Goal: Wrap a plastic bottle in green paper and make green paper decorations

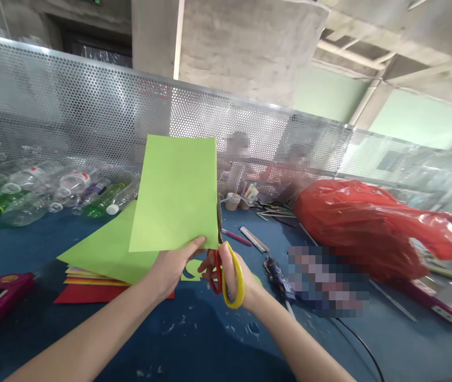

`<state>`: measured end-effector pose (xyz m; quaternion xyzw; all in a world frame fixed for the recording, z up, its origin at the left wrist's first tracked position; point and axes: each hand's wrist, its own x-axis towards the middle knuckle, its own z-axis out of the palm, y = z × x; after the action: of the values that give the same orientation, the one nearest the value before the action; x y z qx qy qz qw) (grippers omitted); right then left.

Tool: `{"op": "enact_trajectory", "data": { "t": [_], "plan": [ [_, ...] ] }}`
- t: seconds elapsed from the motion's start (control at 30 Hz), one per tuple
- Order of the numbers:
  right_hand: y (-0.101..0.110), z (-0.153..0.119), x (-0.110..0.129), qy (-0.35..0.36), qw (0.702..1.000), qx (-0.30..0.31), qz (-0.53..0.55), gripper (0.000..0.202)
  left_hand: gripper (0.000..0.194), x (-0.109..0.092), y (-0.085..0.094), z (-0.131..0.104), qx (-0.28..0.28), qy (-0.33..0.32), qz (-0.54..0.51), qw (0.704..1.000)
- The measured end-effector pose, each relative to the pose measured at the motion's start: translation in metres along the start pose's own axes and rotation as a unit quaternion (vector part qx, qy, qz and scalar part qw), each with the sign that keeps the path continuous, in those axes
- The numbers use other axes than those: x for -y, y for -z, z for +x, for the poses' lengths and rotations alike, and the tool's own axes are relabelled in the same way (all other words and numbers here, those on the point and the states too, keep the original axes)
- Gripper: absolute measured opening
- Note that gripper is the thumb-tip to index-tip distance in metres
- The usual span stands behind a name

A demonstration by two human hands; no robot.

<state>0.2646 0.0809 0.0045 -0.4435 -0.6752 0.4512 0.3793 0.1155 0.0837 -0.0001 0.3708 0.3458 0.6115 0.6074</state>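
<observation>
A light green sheet [178, 193] is held up in front of me; my left hand [176, 265] pinches its lower edge. Scissors [236, 281] with a yellow and a red handle loop are in my right hand [231, 270], its fingers through the loops. The dark blades stand along the sheet's right edge; whether they are parted is hard to tell. Behind my left hand lies a stack of coloured paper [90, 294], with green sheets [110, 254] on top. A green scrap with a curved cut-out [189, 271] lies on the blue table between my hands.
Plastic bottles [72, 185] line the back left. A magenta tool [6, 297] sits at the left edge. Cups with pens [233, 200], loose markers [253, 239] and a dark wrapped item [279, 278] are right of centre. A large red bag [361, 223] fills the right.
</observation>
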Motion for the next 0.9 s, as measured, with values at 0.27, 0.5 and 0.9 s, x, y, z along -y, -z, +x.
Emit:
{"op": "enact_trajectory", "data": {
  "t": [0.27, 0.5, 0.9],
  "plan": [
    [0.01, 0.007, -0.011, 0.007, 1.0, 0.015, -0.002, 0.064, 0.029, 0.003, -0.002, -0.002, 0.008, -0.01, 0.021, 1.0],
    [0.015, 0.007, -0.01, -0.006, 0.999, -0.005, -0.033, 0.066, 0.022, 0.002, -0.005, -0.005, 0.04, 0.018, -0.007, 0.999],
    [0.019, 0.009, 0.002, 0.009, 1.0, -0.023, -0.014, 0.052, 0.032, 0.001, -0.012, -0.012, 0.013, 0.049, -0.007, 0.999]
  ]
}}
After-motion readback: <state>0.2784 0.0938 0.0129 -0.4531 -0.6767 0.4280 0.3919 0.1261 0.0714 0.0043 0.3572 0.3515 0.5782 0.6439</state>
